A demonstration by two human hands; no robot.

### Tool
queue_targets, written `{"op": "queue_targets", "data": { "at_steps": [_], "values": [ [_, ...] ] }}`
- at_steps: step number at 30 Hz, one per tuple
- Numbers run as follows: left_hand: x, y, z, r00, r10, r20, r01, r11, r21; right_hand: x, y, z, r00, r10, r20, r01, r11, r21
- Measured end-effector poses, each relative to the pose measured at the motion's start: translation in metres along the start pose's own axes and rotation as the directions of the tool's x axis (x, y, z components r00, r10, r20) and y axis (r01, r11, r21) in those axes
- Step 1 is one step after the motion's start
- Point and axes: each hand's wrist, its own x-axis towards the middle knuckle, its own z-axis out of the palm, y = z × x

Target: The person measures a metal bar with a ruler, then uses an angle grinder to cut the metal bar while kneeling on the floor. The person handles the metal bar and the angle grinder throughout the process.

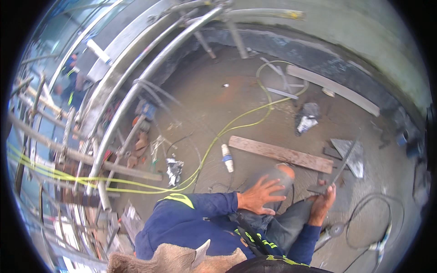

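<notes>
My left hand [261,195] rests with fingers spread over my bent knee and grips nothing. My right hand [323,204], farther right beside the other leg, is closed around the near end of a long thin grey strip [344,163]. The strip slants up and away, its far end passing over a shiny grey sheet piece [356,159] on the floor. A small flat dark piece shows at the fingers; whether it belongs to the strip I cannot tell. Just ahead of my knee lies a weathered wooden plank [282,154].
A yellow-green hose [214,142] loops across the wet floor, near a white-and-blue connector [227,158]. A power tool [334,230] and coiled cable [348,218] lie right. Scaffold pipes [150,70] stand left; a long board [334,90] lies by the far wall.
</notes>
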Motion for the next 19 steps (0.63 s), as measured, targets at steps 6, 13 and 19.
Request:
{"op": "queue_targets", "data": {
  "at_steps": [6,13,19],
  "values": [
    [-0.012,0.023,-0.018,0.989,-0.063,0.135,0.066,0.998,-0.019,-0.002,0.001,0.020,0.999,0.040,-0.009,-0.041,0.998,-0.037],
    [-0.024,0.071,-0.108,0.894,-0.245,0.375,0.330,0.927,-0.181,-0.039,-0.052,0.074,0.964,0.267,0.011,-0.255,0.932,-0.259],
    [-0.047,0.125,-0.182,0.744,-0.317,0.588,0.495,0.853,-0.166,-0.077,-0.067,0.071,0.932,0.361,0.020,-0.335,0.884,-0.327]
  ]
}}
